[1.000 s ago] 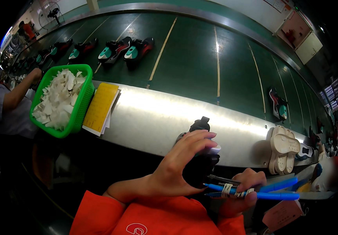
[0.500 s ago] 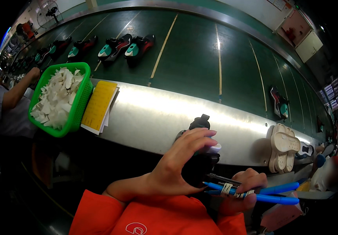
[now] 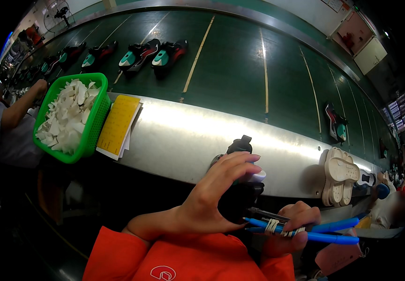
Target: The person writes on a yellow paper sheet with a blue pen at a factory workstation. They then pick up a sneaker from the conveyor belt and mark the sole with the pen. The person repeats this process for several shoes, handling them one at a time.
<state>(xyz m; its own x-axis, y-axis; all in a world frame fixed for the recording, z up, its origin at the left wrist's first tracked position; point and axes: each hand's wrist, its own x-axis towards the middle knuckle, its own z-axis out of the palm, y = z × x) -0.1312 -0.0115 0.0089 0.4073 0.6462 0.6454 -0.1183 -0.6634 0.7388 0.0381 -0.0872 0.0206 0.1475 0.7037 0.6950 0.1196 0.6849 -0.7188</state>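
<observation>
My left hand [image 3: 209, 189] curls round a dark shoe [image 3: 241, 199], held at the near edge of a metal ledge [image 3: 183, 140]. A black loop sticks up at the shoe's far end, and a white part shows under my fingertips. The palm and fingers hide much of the rest. In my right hand [image 3: 298, 222] is a bundle of blue pens [image 3: 331, 238], wound with pale bands. One pen tip points left, close to the shoe's near end. A thin dark, partly clear stick lies along the pens.
Black, red and teal shoes [image 3: 168, 57] stand on a green conveyor belt [image 3: 230, 70] beyond the ledge. At left are a green basket [image 3: 100, 112] of white scraps and a yellow booklet [image 3: 118, 124]. Beige soles [image 3: 341, 171] are stacked at right. Another person's arm [image 3: 22, 107] is far left.
The shoes and lines on the belt have shifted slightly right. People at the far right have moved. My hands, the shoe and the pens are almost unchanged.
</observation>
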